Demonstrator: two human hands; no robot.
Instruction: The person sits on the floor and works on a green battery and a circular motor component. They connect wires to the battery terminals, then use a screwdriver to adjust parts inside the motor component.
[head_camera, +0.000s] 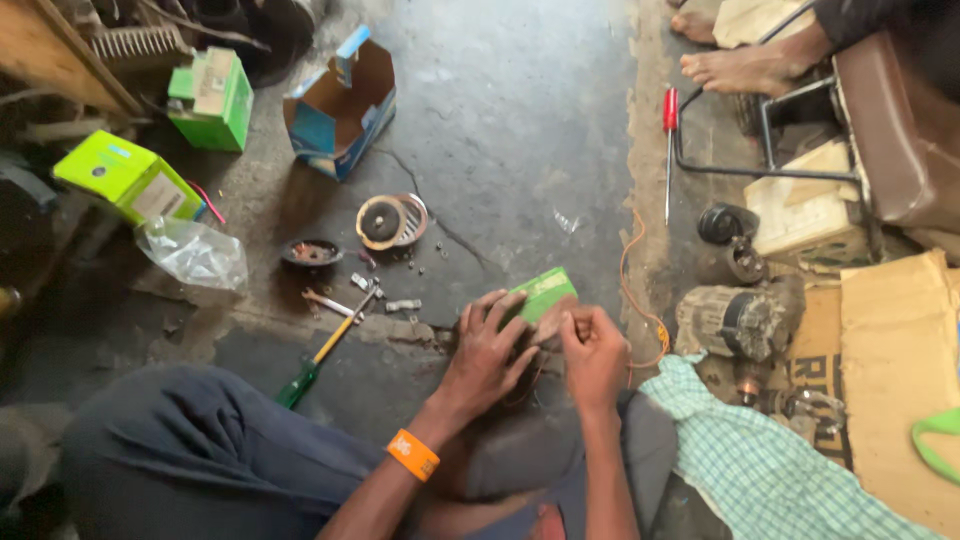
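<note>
A small green box (541, 293) sits between both hands, just above the person's lap. The fingers of the left hand (487, 350) curl over its near left side and grip it, while the right hand (594, 352) pinches its lower right edge between thumb and fingertips; both hands are clenched on the box, though what the right fingertips do at the flap is probably too blurred to tell. The box's far end pokes out beyond the fingertips, tilted up and to the right.

Just left of the left fingers lie small metal parts (385, 293) and a green-handled screwdriver (325, 349) on the floor. Farther out past the fingertips are a round metal disc part (391, 221), a small dark dish (311, 252), an open blue and brown carton (343, 105), two green boxes (212, 98) and a clear plastic bag (194, 253). To the right of the right hand lies an orange wire (632, 290), a grimy motor part (735, 322), a checked cloth (760, 465) and flattened cardboard (900, 360). A red-handled screwdriver (669, 150) lies well beyond, near another person's bare feet (745, 65).

The surface is a dark, stained concrete floor (520, 120).
</note>
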